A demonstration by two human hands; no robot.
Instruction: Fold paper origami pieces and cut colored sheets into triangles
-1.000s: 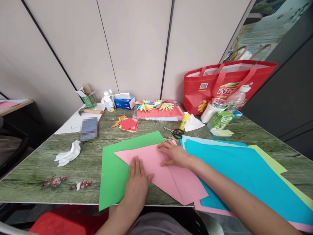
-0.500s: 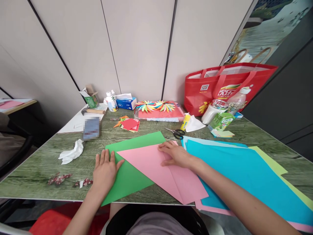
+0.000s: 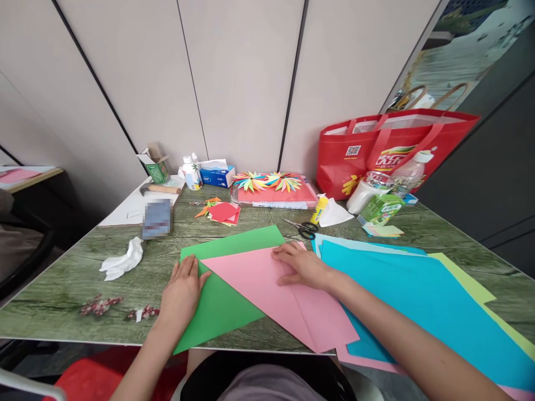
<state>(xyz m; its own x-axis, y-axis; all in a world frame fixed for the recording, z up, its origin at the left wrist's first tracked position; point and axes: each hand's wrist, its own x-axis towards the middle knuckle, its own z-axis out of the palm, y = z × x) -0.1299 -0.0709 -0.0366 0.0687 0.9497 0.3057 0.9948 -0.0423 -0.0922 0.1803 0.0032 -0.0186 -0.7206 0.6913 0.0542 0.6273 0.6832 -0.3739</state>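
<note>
A green sheet of paper [image 3: 225, 301] lies at the table's near edge. My left hand [image 3: 181, 292] rests flat on its left edge, fingers stretched out side by side and thumb apart. Overlapping the green sheet is a folded pink paper [image 3: 246, 278], its diagonal edge running down to the table edge. My right hand [image 3: 303, 267] lies on the pink paper's upper part, fingers extended and pressing lightly. Blue sheets [image 3: 401, 295] are spread beneath my right forearm. Just beyond my right hand sit open scissors [image 3: 307, 229] with black handles.
A glue stick [image 3: 319, 210] stands near a white tissue [image 3: 334, 213]. Farther back are paper pinwheel shapes [image 3: 267, 181], a tissue box [image 3: 217, 175] and a red bag [image 3: 346, 164]. Small red paper pieces [image 3: 223, 211], a hammer [image 3: 161, 189] and a crumpled tissue [image 3: 123, 260] lie to the left.
The fingers of my left hand have drawn closer together on the green sheet's edge. My right hand stays on the pink paper. The view has shifted slightly.
</note>
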